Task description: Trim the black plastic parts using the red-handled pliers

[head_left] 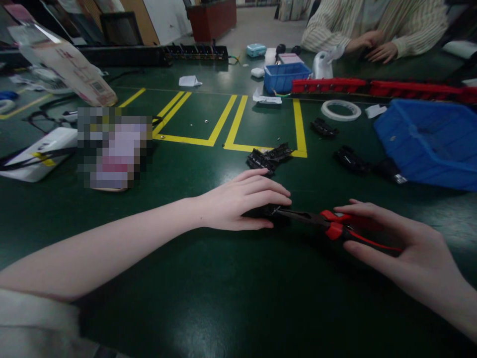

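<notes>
My left hand (248,201) is closed over a small black plastic part (261,211), which it mostly hides against the green table. In my right hand (417,243) is a pair of long-nose pliers (331,224) with red and black handles. The jaws point left, and their tip meets the black part beside my left fingers. Just beyond my left hand lie more black plastic parts (269,158). Others, a black part (323,128) and a darker black part (351,160), rest farther right, near the blue bin.
A large blue bin (428,144) stands at right, with a roll of white tape (341,110) behind it. Red strips (330,85) and a small blue basket (286,75) lie farther back. At left are a phone (121,154) and a white pouch (40,154). Another person's hands (376,47) rest across the table.
</notes>
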`<state>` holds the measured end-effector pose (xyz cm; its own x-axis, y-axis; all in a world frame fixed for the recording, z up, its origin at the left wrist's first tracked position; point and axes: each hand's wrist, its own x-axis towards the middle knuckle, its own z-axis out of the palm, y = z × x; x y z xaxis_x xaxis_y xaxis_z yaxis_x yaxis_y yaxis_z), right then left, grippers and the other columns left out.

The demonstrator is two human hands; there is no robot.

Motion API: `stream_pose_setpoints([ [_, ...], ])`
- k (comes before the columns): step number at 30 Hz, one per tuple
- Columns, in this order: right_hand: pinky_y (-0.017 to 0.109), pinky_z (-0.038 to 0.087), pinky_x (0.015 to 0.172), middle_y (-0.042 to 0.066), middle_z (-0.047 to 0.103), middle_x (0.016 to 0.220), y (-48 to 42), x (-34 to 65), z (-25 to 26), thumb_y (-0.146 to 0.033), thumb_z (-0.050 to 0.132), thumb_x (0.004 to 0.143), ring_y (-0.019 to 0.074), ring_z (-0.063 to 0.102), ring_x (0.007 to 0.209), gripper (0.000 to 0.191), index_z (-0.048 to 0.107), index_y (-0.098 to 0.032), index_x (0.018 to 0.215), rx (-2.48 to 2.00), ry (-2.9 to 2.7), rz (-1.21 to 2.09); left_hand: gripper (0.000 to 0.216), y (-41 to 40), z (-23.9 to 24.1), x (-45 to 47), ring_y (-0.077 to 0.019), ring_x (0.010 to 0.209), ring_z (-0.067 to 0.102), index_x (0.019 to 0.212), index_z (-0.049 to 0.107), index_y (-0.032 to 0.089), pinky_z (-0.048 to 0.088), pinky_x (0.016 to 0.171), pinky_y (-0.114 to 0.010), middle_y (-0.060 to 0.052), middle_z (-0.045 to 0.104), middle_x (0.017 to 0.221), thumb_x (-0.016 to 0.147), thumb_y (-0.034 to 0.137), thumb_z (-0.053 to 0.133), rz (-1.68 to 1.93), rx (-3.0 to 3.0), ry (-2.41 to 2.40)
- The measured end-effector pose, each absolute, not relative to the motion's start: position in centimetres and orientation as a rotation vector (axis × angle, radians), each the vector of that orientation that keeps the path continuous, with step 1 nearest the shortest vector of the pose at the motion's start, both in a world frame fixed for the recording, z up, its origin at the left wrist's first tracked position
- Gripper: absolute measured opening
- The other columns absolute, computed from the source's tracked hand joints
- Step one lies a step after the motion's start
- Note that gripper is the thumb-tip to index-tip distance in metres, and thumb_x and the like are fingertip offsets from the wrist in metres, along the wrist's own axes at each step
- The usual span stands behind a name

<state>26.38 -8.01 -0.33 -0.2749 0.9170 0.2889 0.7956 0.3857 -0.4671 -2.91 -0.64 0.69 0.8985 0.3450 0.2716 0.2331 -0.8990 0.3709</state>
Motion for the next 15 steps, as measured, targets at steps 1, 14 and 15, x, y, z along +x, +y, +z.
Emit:
stream_pose_setpoints([
  [1,0.045,0.059,0.073,0.008,0.073,0.099,-8.00,26.32,-0.31,-0.054,0.062,0.073,0.0315,0.067,0.097,0.042,0.066,-0.023,0.102,-1.453,-2.135,0.314,0.035,-0.66,0.71,-2.92,-0.0203,0.121,0.050,0.123,0.052,0.019,0.022,0.115,-0.044,-0.009,0.058,0.126,0.091,0.034,0.051,0.487,2.740,0.438],
  [14,0.043,0.059,0.076,0.006,0.071,0.107,-8.00,27.10,-0.58,-0.046,0.065,0.073,0.0320,0.064,0.103,0.042,0.063,-0.026,0.109,-1.434,-2.226,0.367,0.023,-1.08,1.10,-2.81,-0.0149,0.094,0.063,0.102,0.060,0.011,0.045,0.093,-0.033,-0.008,0.070,0.100,0.094,0.028,0.048,0.722,2.902,0.314],
  [15,0.043,0.059,0.076,0.006,0.071,0.107,-8.01,27.15,-0.57,-0.046,0.065,0.073,0.0316,0.064,0.103,0.042,0.062,-0.027,0.110,-1.433,-2.224,0.368,0.023,-1.08,1.10,-2.86,-0.0152,0.094,0.063,0.103,0.060,0.010,0.045,0.093,-0.034,-0.008,0.070,0.100,0.094,0.028,0.049,0.727,2.903,0.300],
])
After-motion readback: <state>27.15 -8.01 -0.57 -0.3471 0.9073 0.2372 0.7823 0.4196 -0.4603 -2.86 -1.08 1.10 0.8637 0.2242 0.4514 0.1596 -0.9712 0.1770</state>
